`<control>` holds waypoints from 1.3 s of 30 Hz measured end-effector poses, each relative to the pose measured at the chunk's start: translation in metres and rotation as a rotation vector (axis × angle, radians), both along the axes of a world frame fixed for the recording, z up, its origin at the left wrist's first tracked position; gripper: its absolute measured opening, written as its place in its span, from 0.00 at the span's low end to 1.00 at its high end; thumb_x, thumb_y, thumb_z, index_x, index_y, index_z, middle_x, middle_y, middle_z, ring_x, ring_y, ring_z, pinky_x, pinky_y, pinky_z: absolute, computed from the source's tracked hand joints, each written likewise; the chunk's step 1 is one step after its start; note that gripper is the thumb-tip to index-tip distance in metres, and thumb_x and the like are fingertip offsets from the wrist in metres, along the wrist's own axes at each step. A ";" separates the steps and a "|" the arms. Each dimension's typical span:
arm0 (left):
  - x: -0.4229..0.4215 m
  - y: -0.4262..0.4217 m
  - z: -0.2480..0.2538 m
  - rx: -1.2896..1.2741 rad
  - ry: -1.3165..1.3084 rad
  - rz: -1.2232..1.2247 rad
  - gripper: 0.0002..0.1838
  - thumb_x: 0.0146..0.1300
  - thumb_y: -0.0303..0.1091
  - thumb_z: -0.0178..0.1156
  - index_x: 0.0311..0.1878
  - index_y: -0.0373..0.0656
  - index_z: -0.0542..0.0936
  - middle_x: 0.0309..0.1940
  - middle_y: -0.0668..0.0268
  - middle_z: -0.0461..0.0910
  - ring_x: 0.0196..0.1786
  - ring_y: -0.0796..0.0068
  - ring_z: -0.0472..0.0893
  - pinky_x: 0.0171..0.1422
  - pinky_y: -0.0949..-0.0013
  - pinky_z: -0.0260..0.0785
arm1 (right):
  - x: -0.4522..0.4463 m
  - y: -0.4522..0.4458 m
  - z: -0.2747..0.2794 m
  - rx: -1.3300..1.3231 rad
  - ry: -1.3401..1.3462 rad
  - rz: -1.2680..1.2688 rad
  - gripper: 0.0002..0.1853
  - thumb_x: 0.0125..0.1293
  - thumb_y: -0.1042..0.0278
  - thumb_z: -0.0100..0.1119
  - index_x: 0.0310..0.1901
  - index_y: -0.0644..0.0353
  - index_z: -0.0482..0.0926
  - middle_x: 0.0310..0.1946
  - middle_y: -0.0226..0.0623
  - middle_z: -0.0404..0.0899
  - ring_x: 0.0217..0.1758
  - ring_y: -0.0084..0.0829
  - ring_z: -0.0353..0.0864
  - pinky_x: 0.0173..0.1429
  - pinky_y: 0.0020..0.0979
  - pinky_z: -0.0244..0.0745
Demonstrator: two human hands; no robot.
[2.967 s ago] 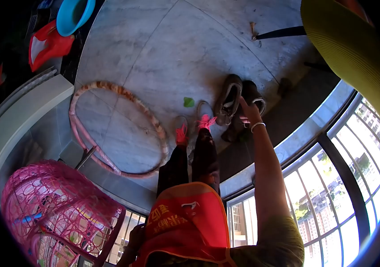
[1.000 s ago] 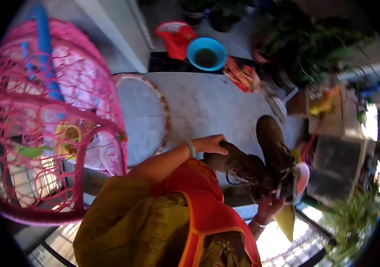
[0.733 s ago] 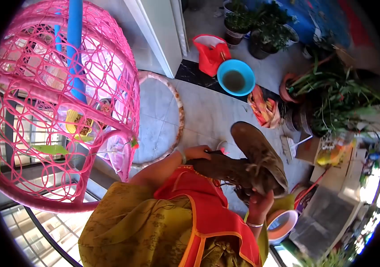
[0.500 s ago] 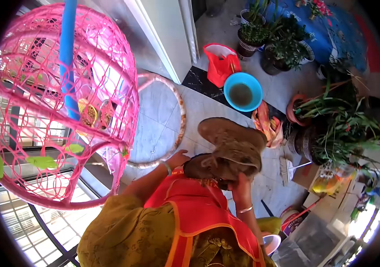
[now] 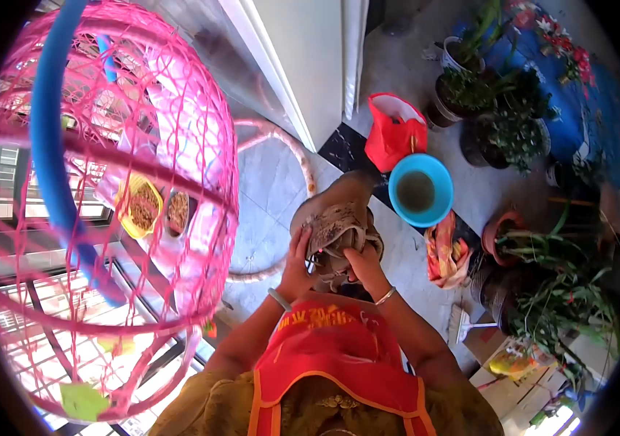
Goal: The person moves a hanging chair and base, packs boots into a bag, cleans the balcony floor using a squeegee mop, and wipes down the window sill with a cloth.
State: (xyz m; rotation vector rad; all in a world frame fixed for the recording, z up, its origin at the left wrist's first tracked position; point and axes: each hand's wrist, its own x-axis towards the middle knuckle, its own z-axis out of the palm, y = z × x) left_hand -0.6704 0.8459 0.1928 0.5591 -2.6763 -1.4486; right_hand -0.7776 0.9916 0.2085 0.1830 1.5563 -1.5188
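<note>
A brown lace-up boot (image 5: 330, 216) is held in front of my red apron, its toe pointing away from me and its opening towards me. My left hand (image 5: 298, 267) wraps round the left side of the boot near the ankle. On the other side, my right hand (image 5: 365, 266) grips the collar, thumb at the opening. Some of the fingers of both hands are hidden by the boot. Whether a second boot lies beneath it, I cannot tell.
Ahead to the right stand a blue basin (image 5: 420, 190) of murky water and a red bag (image 5: 395, 136). A crumpled orange cloth (image 5: 447, 251), a brush (image 5: 458, 325) and potted plants (image 5: 521, 138) line the right. A pink hanging chair (image 5: 114, 167) fills the left.
My left hand, open and apart from the boot before, now holds its left side. The boot has turned and moved left, its toe now pointing forward. My view has shifted too.
</note>
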 end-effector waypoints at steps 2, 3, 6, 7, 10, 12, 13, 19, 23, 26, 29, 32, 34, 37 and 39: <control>-0.017 -0.014 -0.024 0.039 -0.015 0.062 0.46 0.37 0.22 0.64 0.65 0.44 0.56 0.64 0.47 0.52 0.66 0.47 0.57 0.67 0.60 0.56 | -0.023 -0.026 -0.019 0.040 0.007 0.007 0.16 0.56 0.67 0.51 0.44 0.67 0.71 0.24 0.36 0.74 0.11 0.23 0.70 0.10 0.22 0.62; -0.027 -0.021 -0.038 0.044 -0.033 0.105 0.46 0.37 0.22 0.64 0.64 0.44 0.56 0.63 0.47 0.53 0.65 0.47 0.58 0.66 0.60 0.57 | -0.037 -0.042 -0.033 0.073 0.021 -0.003 0.15 0.56 0.68 0.51 0.44 0.67 0.71 0.22 0.34 0.73 0.10 0.22 0.68 0.09 0.21 0.61; -0.047 -0.036 -0.105 0.034 -0.064 0.208 0.44 0.39 0.24 0.66 0.63 0.44 0.57 0.61 0.49 0.57 0.63 0.47 0.61 0.64 0.60 0.60 | -0.067 -0.071 -0.105 0.150 0.017 0.130 0.19 0.55 0.66 0.53 0.46 0.68 0.70 0.24 0.37 0.75 0.11 0.25 0.71 0.09 0.22 0.63; -0.052 -0.038 -0.132 0.023 -0.076 0.245 0.43 0.39 0.25 0.67 0.62 0.43 0.58 0.60 0.49 0.58 0.62 0.47 0.62 0.63 0.60 0.60 | -0.078 -0.080 -0.128 0.174 0.012 0.186 0.20 0.54 0.65 0.53 0.47 0.68 0.69 0.26 0.40 0.77 0.14 0.28 0.76 0.10 0.23 0.65; -0.072 -0.043 -0.212 0.010 -0.173 0.354 0.40 0.44 0.31 0.67 0.60 0.41 0.57 0.58 0.49 0.61 0.59 0.46 0.66 0.60 0.57 0.62 | -0.099 -0.099 -0.214 0.193 0.004 0.235 0.20 0.55 0.65 0.53 0.48 0.67 0.69 0.26 0.41 0.78 0.16 0.31 0.79 0.11 0.24 0.67; -0.082 -0.047 -0.265 0.025 -0.134 0.372 0.39 0.46 0.34 0.67 0.61 0.39 0.56 0.58 0.48 0.61 0.59 0.45 0.65 0.60 0.56 0.61 | -0.118 -0.112 -0.262 0.243 -0.029 0.330 0.20 0.55 0.64 0.53 0.48 0.67 0.69 0.25 0.41 0.78 0.17 0.32 0.79 0.12 0.25 0.68; -0.084 -0.049 -0.289 0.019 -0.143 0.385 0.39 0.46 0.34 0.67 0.61 0.39 0.56 0.58 0.48 0.61 0.59 0.45 0.65 0.60 0.56 0.61 | -0.121 -0.116 -0.288 0.267 -0.023 0.363 0.20 0.55 0.64 0.54 0.48 0.68 0.69 0.24 0.41 0.78 0.16 0.32 0.79 0.12 0.25 0.69; -0.102 -0.059 -0.383 -0.076 -0.395 0.319 0.43 0.47 0.42 0.66 0.62 0.37 0.55 0.57 0.45 0.62 0.58 0.44 0.65 0.60 0.53 0.60 | -0.139 -0.128 -0.406 0.239 0.114 0.465 0.16 0.54 0.62 0.55 0.28 0.72 0.74 0.14 0.45 0.75 0.12 0.35 0.76 0.16 0.33 0.70; -0.118 -0.069 -0.408 -0.045 -0.243 0.219 0.47 0.43 0.38 0.69 0.63 0.35 0.53 0.55 0.46 0.63 0.57 0.46 0.66 0.60 0.54 0.60 | -0.151 -0.132 -0.450 0.235 0.215 0.498 0.16 0.53 0.62 0.55 0.22 0.71 0.74 0.11 0.44 0.74 0.13 0.36 0.76 0.17 0.34 0.70; -0.131 -0.075 -0.413 -0.091 -0.189 0.159 0.48 0.39 0.34 0.70 0.64 0.36 0.54 0.56 0.47 0.62 0.58 0.48 0.65 0.62 0.56 0.59 | -0.184 -0.136 -0.445 0.267 0.110 0.540 0.16 0.54 0.61 0.54 0.25 0.71 0.75 0.15 0.43 0.76 0.16 0.35 0.79 0.15 0.32 0.70; -0.147 -0.081 -0.427 -0.213 -0.124 0.067 0.48 0.38 0.34 0.71 0.65 0.44 0.56 0.61 0.49 0.56 0.63 0.48 0.59 0.64 0.54 0.55 | -0.206 -0.138 -0.458 0.224 0.030 0.621 0.19 0.57 0.60 0.52 0.38 0.73 0.73 0.26 0.44 0.78 0.18 0.33 0.80 0.13 0.28 0.69; -0.160 -0.084 -0.455 -0.257 0.094 -0.027 0.45 0.39 0.34 0.70 0.64 0.44 0.59 0.64 0.48 0.53 0.66 0.45 0.55 0.67 0.50 0.50 | -0.217 -0.137 -0.476 0.161 0.040 0.647 0.20 0.60 0.56 0.48 0.39 0.70 0.73 0.25 0.43 0.79 0.17 0.31 0.79 0.13 0.28 0.68; -0.169 -0.087 -0.458 -0.264 0.120 -0.061 0.47 0.38 0.33 0.70 0.64 0.45 0.58 0.65 0.48 0.52 0.66 0.45 0.54 0.67 0.51 0.51 | -0.225 -0.134 -0.491 0.161 0.037 0.689 0.21 0.62 0.54 0.45 0.39 0.69 0.73 0.26 0.43 0.79 0.17 0.30 0.79 0.13 0.27 0.68; -0.176 -0.105 -0.470 -0.307 0.224 -0.101 0.48 0.36 0.32 0.71 0.64 0.43 0.58 0.65 0.47 0.51 0.67 0.45 0.54 0.68 0.53 0.51 | -0.225 -0.142 -0.494 0.082 0.046 0.660 0.28 0.66 0.42 0.37 0.43 0.65 0.72 0.26 0.41 0.80 0.16 0.28 0.78 0.11 0.25 0.67; -0.174 -0.112 -0.475 -0.314 0.254 -0.084 0.46 0.38 0.32 0.70 0.64 0.43 0.58 0.64 0.47 0.52 0.67 0.46 0.55 0.68 0.54 0.51 | -0.228 -0.137 -0.495 0.011 -0.032 0.690 0.28 0.67 0.42 0.35 0.47 0.62 0.70 0.34 0.41 0.79 0.25 0.27 0.81 0.15 0.21 0.69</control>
